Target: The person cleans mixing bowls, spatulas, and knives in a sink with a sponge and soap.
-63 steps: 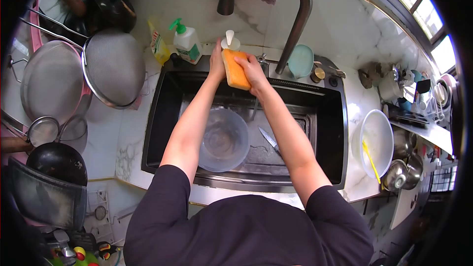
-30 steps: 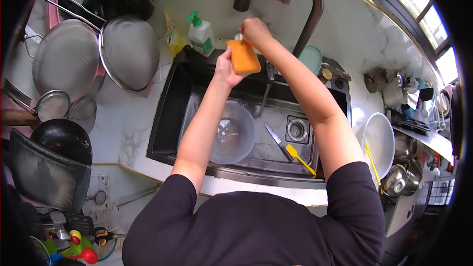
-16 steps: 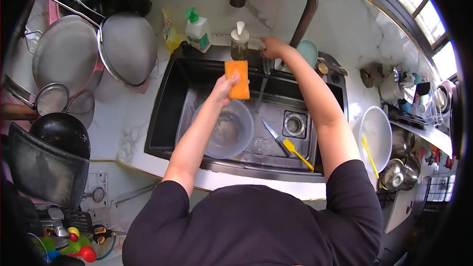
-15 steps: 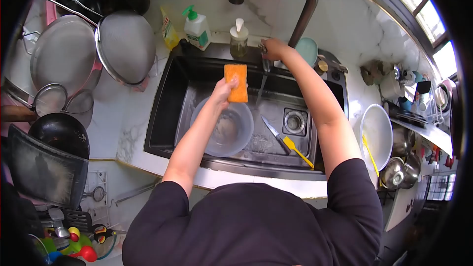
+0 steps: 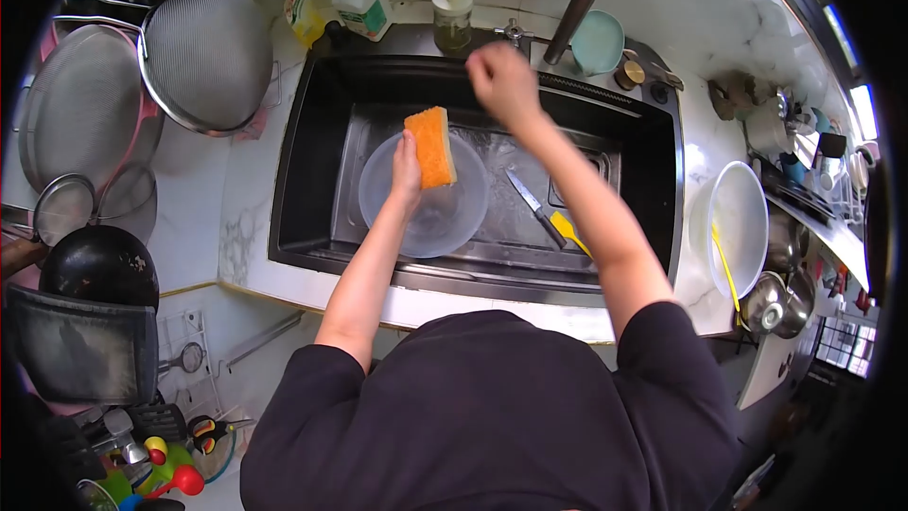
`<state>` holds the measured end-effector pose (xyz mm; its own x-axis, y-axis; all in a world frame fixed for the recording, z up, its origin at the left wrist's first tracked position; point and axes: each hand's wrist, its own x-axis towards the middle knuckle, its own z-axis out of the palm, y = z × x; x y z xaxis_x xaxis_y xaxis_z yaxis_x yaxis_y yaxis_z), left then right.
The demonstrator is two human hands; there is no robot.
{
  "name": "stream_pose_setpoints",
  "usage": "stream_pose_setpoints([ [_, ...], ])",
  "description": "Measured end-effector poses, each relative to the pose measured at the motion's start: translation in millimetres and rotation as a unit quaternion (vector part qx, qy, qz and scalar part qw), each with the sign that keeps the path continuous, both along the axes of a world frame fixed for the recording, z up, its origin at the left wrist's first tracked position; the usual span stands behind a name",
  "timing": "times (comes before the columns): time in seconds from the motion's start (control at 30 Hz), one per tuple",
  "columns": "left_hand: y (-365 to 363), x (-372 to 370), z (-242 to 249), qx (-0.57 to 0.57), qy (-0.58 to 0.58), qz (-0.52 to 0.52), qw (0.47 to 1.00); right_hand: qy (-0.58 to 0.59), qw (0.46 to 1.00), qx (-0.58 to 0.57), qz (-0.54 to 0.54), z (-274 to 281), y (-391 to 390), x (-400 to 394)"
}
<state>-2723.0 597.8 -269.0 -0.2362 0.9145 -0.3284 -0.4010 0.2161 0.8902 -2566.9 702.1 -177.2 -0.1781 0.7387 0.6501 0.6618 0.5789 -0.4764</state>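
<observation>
My left hand [image 5: 407, 170] is closed on an orange sponge [image 5: 432, 147] with a pale backing, held upright above a translucent plastic bowl [image 5: 378, 213] in the dark sink [image 5: 312, 170]. My right hand [image 5: 504, 83] hangs over the sink's back edge, just in front of the tap handle [image 5: 513, 32] and apart from it. It is smeared by motion and its fingers are curled out of sight. On the sink floor, right of the bowl, lie a knife [image 5: 532, 203] and a yellow silicone brush [image 5: 566, 229], partly hidden by my right forearm.
Behind the sink stand a green-pump bottle [image 5: 362, 5], a clear dispenser [image 5: 453, 19] and a light green bowl [image 5: 598, 43]. The faucet pipe [image 5: 582, 5] rises at the back. Strainers [image 5: 206, 59] hang at left. A white basin [image 5: 740, 218] sits right of the sink.
My right hand has come off the tap handle and moved toward me. My left hand has turned the sponge slightly, showing its pale side. The view has shifted.
</observation>
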Motion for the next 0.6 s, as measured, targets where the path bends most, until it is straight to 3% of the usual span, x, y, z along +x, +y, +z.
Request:
stream_pose_setpoints([
  [0.07,-1.7,8.1,8.7,0.023,-0.045,-0.005,0.999,0.165,0.96,-0.222,0.053,-25.7,-55.0,-18.3],
  [0.1,-3.1,15.7,12.8,0.037,-0.034,-0.008,0.999,0.309,0.889,-0.328,0.084,-41.4,-75.1,-29.4],
  [0.13,-3.6,21.9,14.6,0.052,-0.024,-0.015,0.998,0.443,0.785,-0.419,0.11,-55.0,-89.3,-35.1],
  [0.17,-1.4,22.7,2.1,0.051,-0.025,-0.024,0.998,0.447,0.786,-0.415,0.102,-63.7,-97.5,-32.3],
  [0.23,2.1,23.5,-14.3,0.043,0.296,-0.126,0.946,0.568,0.582,-0.567,0.135,-73.2,-108.8,-23.5],
  [0.27,-0.4,25.2,-16.8,0.045,0.295,-0.133,0.945,0.572,0.582,-0.563,0.13,-74.2,-112.7,-16.8],
  [0.33,-6.8,24.2,-20.1,0.159,0.591,-0.066,0.788,0.553,0.568,-0.597,0.12,-73.9,-115.2,-0.9],
  [0.37,-6.2,22.3,-22.4,0.163,0.591,-0.065,0.787,0.554,0.571,-0.594,0.121,-75.9,-113.5,5.9],
  [0.43,-8.5,20.5,-22.9,0.171,0.43,-0.134,0.876,0.481,0.642,-0.586,0.117,-81.2,-113.0,17.2],
  [0.47,-9.5,20.5,-21.5,0.172,0.43,-0.133,0.876,0.481,0.643,-0.585,0.117,-82.6,-112.9,20.6],
  [0.53,-10.7,20.5,-17.2,0.105,0.325,-0.172,0.924,0.495,0.649,-0.573,0.071,-85.4,-112.3,24.6],
  [0.6,-13.0,23.8,-12.3,0.082,0.321,-0.166,0.929,0.501,0.657,-0.558,0.072,-93.7,-110.9,24.3],
])
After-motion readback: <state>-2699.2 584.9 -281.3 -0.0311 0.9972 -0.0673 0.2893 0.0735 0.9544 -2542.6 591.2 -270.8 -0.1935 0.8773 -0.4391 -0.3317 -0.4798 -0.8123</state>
